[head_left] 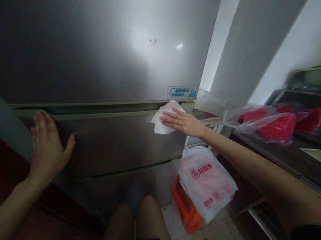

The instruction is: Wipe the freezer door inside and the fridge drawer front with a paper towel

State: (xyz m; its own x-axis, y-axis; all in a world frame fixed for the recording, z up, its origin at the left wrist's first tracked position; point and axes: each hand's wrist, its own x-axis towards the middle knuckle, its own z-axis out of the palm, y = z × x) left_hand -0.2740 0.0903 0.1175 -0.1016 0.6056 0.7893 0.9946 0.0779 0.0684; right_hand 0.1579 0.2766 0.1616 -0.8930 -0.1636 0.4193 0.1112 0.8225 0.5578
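A large stainless-steel fridge [99,58] fills the view, with a drawer front [115,142] below its upper door. My left hand [47,145] lies flat and open against the left end of that drawer front, fingertips at its top edge. My right hand [180,122] presses a white cloth [164,118] with flat, stretched fingers against the drawer's upper right corner. A small blue label [182,92] sits on the door just above the cloth. My knees [138,220] show at the bottom.
A white plastic bag with red print [205,180] leans on an orange crate [187,208] on the tiled floor right of the fridge. Shelves at the right hold red items wrapped in clear plastic [271,125]. A dark red surface [0,168] lies at the left.
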